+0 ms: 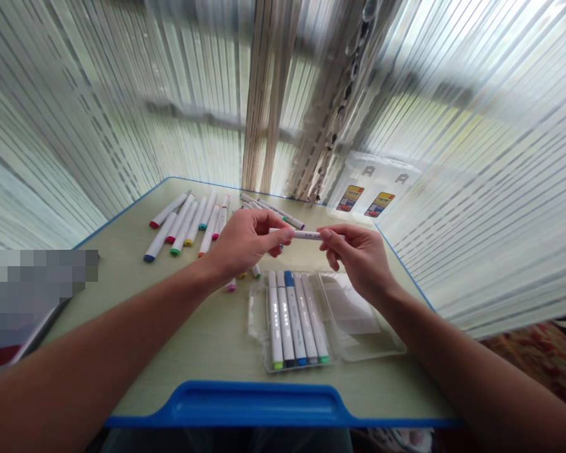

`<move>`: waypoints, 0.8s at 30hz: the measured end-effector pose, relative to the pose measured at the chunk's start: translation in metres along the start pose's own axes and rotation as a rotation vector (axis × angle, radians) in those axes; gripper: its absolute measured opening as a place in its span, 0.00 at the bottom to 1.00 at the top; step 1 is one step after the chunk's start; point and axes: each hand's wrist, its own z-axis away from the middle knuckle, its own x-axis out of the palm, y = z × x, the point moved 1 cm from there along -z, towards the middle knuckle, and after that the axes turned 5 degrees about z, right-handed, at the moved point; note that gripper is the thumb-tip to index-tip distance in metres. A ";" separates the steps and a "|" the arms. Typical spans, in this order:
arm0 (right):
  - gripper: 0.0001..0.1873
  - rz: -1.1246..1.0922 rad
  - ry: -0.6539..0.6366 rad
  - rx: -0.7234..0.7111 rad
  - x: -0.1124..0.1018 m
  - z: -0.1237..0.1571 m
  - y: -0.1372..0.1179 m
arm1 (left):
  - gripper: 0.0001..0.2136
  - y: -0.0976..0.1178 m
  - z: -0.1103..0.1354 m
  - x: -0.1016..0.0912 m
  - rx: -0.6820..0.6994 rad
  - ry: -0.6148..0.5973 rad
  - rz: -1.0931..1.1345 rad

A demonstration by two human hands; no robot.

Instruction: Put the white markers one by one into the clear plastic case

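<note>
A slim white marker [306, 235] is held level above the table, pinched at both ends. My left hand [252, 239] grips its left end between thumb and fingers. At the other end, my right hand [356, 250] closes on it the same way; the fingers hide both tips. Below the hands lies an open clear plastic case [257, 321] with several white markers [295, 321] side by side in it, their ends green, black, blue and grey. Its clear lid [358, 333] is folded out to the right, under my right forearm.
Loose white markers [183, 220] with coloured ends are spread over the table's far left and behind my left hand. A clear container [377, 189] with two labels stands at the back right, by the string curtain [207, 94]. The table [183, 327] has a blue front tray [259, 406].
</note>
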 end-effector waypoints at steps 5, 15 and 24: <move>0.13 0.044 -0.021 -0.005 0.000 0.001 0.000 | 0.10 -0.004 -0.001 -0.001 0.021 -0.035 -0.046; 0.15 0.196 -0.076 -0.026 0.001 0.003 0.002 | 0.13 -0.005 0.002 0.001 0.046 -0.111 -0.162; 0.20 0.396 -0.124 -0.096 0.000 0.005 -0.001 | 0.14 -0.011 0.003 0.003 0.064 -0.192 -0.164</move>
